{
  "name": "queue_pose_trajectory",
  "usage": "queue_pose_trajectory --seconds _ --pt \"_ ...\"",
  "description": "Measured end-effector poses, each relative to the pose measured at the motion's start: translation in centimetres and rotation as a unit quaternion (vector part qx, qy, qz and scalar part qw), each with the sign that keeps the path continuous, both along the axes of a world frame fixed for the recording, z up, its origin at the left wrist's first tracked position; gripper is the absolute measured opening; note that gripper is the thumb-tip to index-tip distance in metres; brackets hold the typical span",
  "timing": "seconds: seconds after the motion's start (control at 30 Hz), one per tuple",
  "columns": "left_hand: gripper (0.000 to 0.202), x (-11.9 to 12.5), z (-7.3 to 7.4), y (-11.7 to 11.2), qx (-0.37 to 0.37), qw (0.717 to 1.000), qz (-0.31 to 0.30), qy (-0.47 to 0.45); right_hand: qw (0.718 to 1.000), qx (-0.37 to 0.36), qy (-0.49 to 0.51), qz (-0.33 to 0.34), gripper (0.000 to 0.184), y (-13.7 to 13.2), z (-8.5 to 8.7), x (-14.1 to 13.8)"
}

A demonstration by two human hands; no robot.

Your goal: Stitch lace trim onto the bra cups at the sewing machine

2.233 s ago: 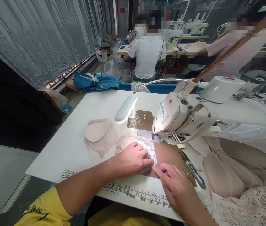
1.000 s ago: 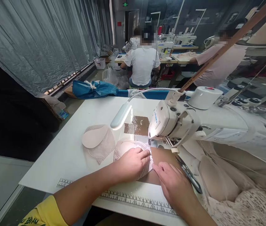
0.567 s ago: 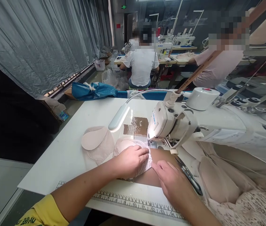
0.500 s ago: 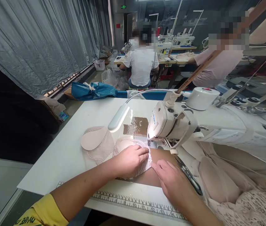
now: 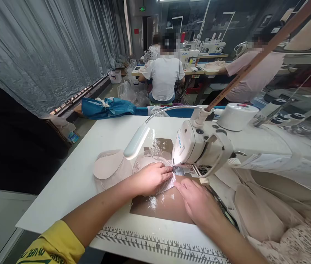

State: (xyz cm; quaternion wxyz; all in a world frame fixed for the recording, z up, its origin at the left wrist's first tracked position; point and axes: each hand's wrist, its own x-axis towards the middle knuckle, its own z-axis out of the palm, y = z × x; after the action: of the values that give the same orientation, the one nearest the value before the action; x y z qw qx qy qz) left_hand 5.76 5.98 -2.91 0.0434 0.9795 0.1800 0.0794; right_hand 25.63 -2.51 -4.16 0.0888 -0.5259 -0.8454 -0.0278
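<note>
A pale pink lace bra cup (image 5: 144, 160) lies under the needle end of a white sewing machine (image 5: 190, 145). My left hand (image 5: 152, 179) rests flat on the lace, fingers stretched toward the presser foot. Close to the lace's near right edge, my right hand (image 5: 195, 196) pinches the border between thumb and fingertips. Both hands lie over a brown, tape-covered sheet (image 5: 161, 207) on the machine bed. Black-handled thread snips (image 5: 224, 209) lie just right of my right hand, partly hidden by it.
Another beige cup piece (image 5: 108, 165) lies on the white table (image 5: 61, 176) at left. A lamp (image 5: 137, 141) hangs over the work. Beige cups and lace (image 5: 262, 212) are heaped at right. A printed ruler (image 5: 144, 238) runs along the front edge. Two people sit beyond.
The lace has advanced away from me past the needle, and both hands have shifted slightly forward with it. More of the brown sheet shows in front. The view has moved a little.
</note>
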Motion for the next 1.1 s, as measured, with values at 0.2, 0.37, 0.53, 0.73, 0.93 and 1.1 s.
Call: queue_pose_trajectory --seconds 0.2,0.37,0.53,0.73,0.93,1.1 --pt "0.036 0.0 0.4 0.7 0.019 1.000 0.005 -0.015 0.999 0.036 -0.005 -0.005 0.050 0.3 -0.6 -0.1" --pt "0.032 -0.1 0.4 -0.1 0.020 0.999 -0.013 -0.034 0.998 0.059 -0.012 0.002 0.051 0.5 -0.8 0.1" --pt "0.032 -0.2 -0.1 0.3 0.014 0.999 -0.013 -0.047 0.998 0.064 -0.029 -0.002 0.050 0.7 -1.1 0.1" --pt "0.033 -0.2 -0.2 1.6 -0.002 0.998 -0.020 -0.052 0.995 0.092 -0.027 -0.022 0.052 1.1 -1.4 0.0" --pt "0.035 -0.2 -0.6 2.1 -0.003 0.999 0.001 -0.053 0.995 0.093 0.011 -0.018 0.051 1.2 -1.3 0.2" --pt "0.034 -0.2 -0.8 2.3 0.001 0.999 0.011 -0.052 0.995 0.078 0.056 -0.014 0.047 1.2 -1.3 0.3"
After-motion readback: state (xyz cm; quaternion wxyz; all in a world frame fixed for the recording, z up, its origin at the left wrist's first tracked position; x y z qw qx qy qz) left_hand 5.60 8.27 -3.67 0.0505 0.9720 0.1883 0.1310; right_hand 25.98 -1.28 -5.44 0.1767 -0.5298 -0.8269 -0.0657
